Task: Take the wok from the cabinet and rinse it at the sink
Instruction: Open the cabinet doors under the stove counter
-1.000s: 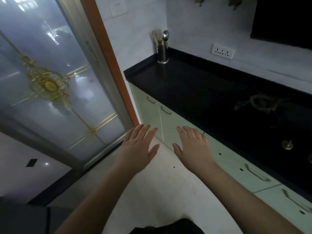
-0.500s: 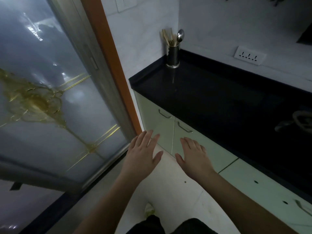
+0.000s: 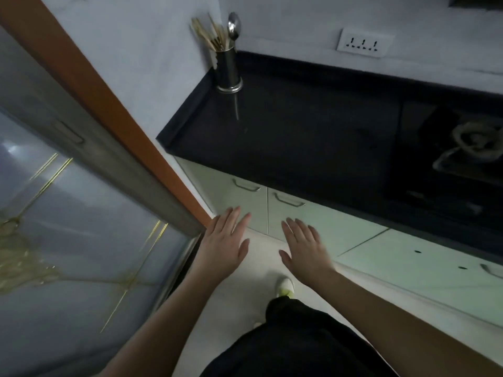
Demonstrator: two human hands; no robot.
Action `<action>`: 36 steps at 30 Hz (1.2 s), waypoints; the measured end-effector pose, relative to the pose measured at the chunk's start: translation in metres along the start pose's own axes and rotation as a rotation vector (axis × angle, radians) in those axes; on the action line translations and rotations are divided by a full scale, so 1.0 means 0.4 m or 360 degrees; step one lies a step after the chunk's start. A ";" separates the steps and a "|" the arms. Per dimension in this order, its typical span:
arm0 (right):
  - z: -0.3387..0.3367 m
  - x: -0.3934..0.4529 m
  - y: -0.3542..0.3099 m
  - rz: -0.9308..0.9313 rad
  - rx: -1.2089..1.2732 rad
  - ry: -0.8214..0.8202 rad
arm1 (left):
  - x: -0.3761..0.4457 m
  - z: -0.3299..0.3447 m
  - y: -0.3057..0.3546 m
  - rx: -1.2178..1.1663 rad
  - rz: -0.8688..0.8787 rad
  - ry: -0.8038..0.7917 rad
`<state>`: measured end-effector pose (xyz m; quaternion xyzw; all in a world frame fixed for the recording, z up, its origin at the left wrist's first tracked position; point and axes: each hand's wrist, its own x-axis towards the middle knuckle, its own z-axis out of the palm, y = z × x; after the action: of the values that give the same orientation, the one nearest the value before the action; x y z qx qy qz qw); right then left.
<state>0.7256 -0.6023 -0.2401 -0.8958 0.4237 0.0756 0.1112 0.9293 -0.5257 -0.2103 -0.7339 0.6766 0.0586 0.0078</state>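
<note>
Pale green cabinet doors (image 3: 321, 227) run under the black countertop (image 3: 299, 137), all closed, each with a metal handle such as the one (image 3: 289, 200) just beyond my right hand. My left hand (image 3: 224, 244) and my right hand (image 3: 306, 246) are held out flat, palms down, fingers straight, in the air in front of the two leftmost doors. Neither hand touches or holds anything. No wok and no sink are in view.
A steel utensil holder (image 3: 228, 73) with a spoon and chopsticks stands in the counter's far left corner. A gas burner (image 3: 473, 142) sits at the right. A frosted glass sliding door (image 3: 68, 213) with an orange frame fills the left. My shoe (image 3: 285, 286) is on the white floor.
The view has moved closer to the cabinets and tilted down; my leg and shoe now show. Both hands stay flat and empty, nearer to the leftmost cabinet doors.
</note>
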 end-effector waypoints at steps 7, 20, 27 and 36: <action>0.107 0.135 0.034 0.0050 0.0005 -0.0200 | 0.152 0.108 -0.051 0.0171 0.0194 -0.0363; 0.170 0.303 0.005 0.0339 0.0085 -0.0378 | 0.359 0.195 -0.169 0.0125 0.0625 -0.0563; 0.201 0.364 -0.050 0.0623 0.0181 -0.0330 | 0.436 0.288 -0.274 0.0136 0.0746 -0.0598; 0.228 0.445 -0.062 0.0756 0.0190 -0.0255 | 0.508 0.311 -0.314 0.0112 0.0883 -0.0675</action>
<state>0.8531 -0.6953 -0.3656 -0.7540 0.6159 0.1451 0.1762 1.0607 -0.7056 -0.3620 -0.4928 0.8353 0.1863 0.1574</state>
